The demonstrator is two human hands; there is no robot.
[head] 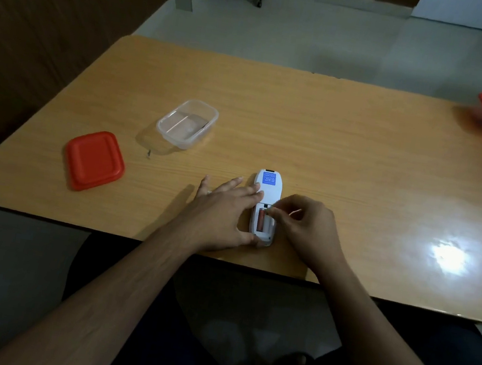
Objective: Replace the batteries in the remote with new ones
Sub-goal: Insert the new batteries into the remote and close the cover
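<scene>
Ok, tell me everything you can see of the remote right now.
The remote is white plastic, lying face down on the table near its front edge, with a blue label at its far end. Its battery bay is uncovered, with a reddish battery inside. The left hand steadies its left side; the right hand pinches at the bay's right edge.

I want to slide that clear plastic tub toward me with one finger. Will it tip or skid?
The clear tub looks thin-walled, with nothing visible inside, so it is probably very light. It is low and wide, so it likely won't tip. On the glossy wooden table it should skid easily and may spin if pushed off-centre.
</scene>
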